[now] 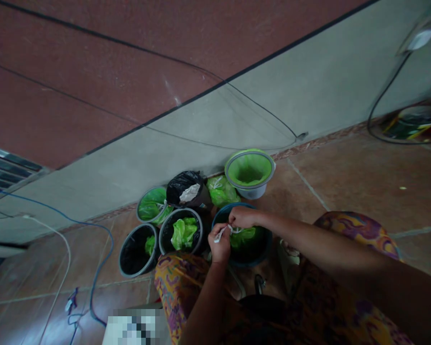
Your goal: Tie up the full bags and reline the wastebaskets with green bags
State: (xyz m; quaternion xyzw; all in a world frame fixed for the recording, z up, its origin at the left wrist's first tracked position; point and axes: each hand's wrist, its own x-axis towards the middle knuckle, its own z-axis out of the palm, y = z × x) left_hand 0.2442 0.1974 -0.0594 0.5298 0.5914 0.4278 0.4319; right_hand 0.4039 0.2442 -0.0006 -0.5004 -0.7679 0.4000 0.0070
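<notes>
My left hand and my right hand come together over a dark blue bin, fingers closed. Between them runs a white drawstring, with one end hanging from my left fingers. A light green plastic bag lies inside the blue bin, just under the string. My forearms and the bin's shadow hide part of the bag, and I cannot tell whether the string is knotted.
Left of the blue bin stand a bin with a green bag, a black-lined bin, a green-lined bin and a bin with black liner. A tied green bag and green-lined bin stand by the wall. Cables cross the floor.
</notes>
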